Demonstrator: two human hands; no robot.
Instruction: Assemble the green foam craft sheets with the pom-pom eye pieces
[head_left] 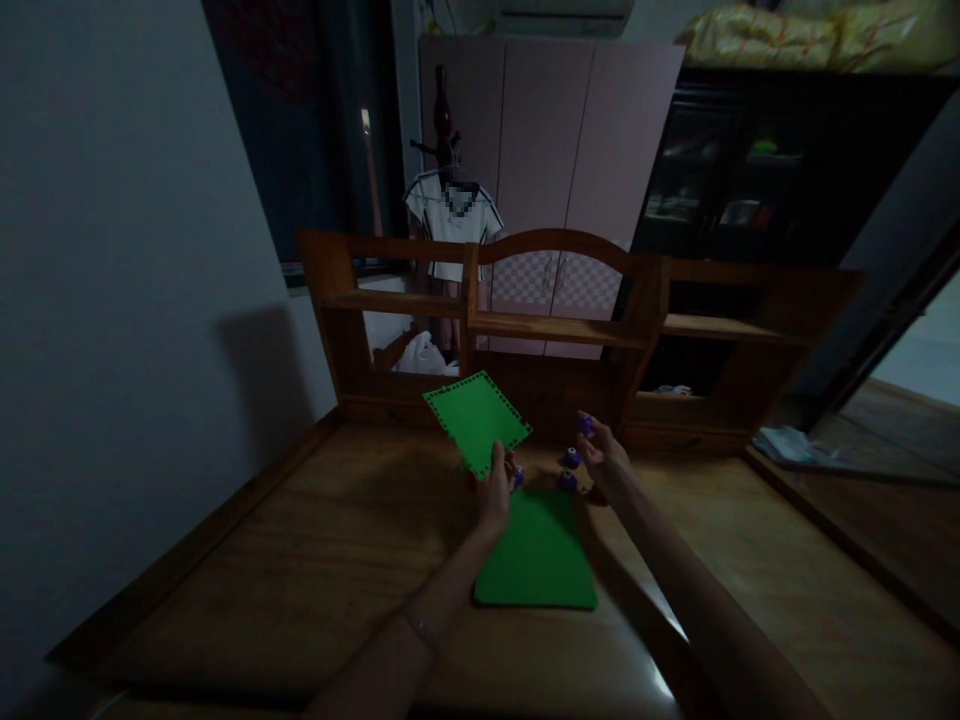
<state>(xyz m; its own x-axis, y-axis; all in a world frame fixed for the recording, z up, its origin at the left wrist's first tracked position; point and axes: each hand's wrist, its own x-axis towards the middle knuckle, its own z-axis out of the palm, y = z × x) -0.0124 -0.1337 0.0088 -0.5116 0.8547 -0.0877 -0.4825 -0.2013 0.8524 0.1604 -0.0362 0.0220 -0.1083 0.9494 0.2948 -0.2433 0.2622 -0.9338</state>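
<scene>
**Wide room at nine o'clock, narrow at one**

Taking the green mat (536,555) as centre, the counter (322,520) offers wide passage at nine o'clock. The left forearm (448,590) crosses at eight, the right forearm (667,550) at three. The raised green sheet (478,420) obstructs eleven; small purple pieces (568,481) narrow one o'clock. Behind, the wooden shelf (559,328) closes twelve.

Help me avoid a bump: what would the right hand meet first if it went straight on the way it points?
The right hand, a purple piece at its fingertips, would probably meet the wooden shelf unit at its middle section; depth is unclear in this single view.
</scene>
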